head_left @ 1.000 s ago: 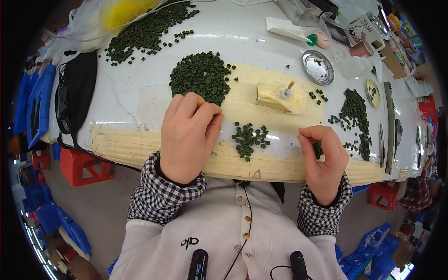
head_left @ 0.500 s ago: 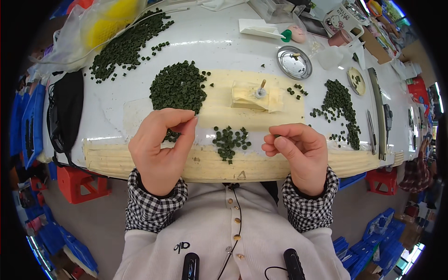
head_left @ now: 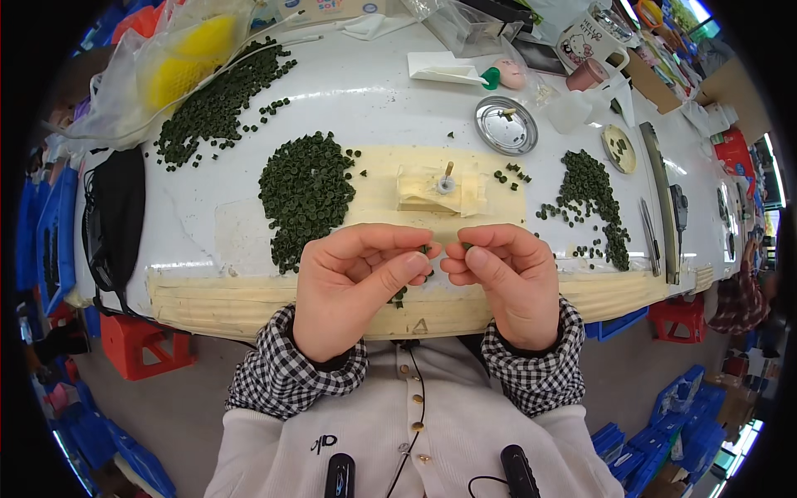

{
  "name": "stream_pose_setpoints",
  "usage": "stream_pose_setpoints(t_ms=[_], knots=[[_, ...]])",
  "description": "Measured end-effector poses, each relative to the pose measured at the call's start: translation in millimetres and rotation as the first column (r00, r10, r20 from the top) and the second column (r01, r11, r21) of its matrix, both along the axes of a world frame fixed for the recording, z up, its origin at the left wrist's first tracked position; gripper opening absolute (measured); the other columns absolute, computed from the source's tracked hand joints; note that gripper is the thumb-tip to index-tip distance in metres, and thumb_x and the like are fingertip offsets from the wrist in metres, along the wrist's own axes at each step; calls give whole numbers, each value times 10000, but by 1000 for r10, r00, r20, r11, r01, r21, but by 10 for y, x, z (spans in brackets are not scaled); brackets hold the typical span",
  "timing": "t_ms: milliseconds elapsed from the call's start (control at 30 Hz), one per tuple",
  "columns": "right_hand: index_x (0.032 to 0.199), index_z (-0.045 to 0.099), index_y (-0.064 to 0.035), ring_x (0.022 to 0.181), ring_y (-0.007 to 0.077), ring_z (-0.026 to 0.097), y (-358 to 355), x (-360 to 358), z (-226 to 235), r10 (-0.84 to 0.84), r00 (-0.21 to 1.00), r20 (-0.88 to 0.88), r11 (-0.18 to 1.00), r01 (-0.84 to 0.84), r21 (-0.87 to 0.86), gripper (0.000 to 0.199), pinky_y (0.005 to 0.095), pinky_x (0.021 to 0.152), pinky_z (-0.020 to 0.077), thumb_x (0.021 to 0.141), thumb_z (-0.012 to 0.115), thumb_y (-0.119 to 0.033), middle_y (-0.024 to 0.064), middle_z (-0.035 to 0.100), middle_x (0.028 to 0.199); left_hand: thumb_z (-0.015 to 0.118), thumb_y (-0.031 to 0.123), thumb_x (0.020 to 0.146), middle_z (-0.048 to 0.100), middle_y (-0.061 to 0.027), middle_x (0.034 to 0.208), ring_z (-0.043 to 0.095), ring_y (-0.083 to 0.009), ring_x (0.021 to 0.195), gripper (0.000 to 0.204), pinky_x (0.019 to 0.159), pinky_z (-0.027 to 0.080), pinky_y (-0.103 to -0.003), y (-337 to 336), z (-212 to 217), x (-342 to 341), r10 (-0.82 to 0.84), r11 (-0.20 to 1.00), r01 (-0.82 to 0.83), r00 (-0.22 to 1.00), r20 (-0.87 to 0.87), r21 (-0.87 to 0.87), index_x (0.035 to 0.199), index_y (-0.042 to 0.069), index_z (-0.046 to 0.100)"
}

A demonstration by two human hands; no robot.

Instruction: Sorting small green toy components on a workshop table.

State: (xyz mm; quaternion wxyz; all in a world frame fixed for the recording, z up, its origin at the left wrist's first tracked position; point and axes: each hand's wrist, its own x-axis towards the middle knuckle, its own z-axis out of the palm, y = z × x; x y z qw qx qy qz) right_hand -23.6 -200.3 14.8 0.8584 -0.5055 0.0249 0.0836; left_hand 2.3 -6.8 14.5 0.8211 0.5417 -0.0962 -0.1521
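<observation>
Two pieces [head_left: 467,246], tiny, dark green, partly hidden

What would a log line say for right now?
left hand: pinching small green part | right hand: pinching another green part | hands: close together | beyond: taped block | left of block: pile of green parts

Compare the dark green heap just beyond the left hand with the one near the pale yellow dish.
The left heap of dark green pieces is larger than the right heap. The left heap is broad and closely packed; the right heap is narrower, straggling on its left side. Both lie on the white tabletop.
</observation>
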Motion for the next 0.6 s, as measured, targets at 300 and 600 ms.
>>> stream_pose_setpoints(t_ms=[300,600], knots=[[1072,596,58,913,167,677,61,21,-26,-4,996,88,997,11,-78,164,274,830,549,912,593,19,147,687,1003,621,-21,898,696,-127,995,653,-127,885,224,784,530,-242,-8,-74,27,7,1000,-8,999,48,11,1120,-50,619],[1063,604,60,903,132,664,125,8,4,-76,983,164,977,106,-187,172,253,827,536,892,611,42,124,690,980,625,-8,899,695,-115,982,654,-125,897,202,780,533,-242,-11,-94,28,1,1000,-1,1000,16,-15,1098,-40,620]])
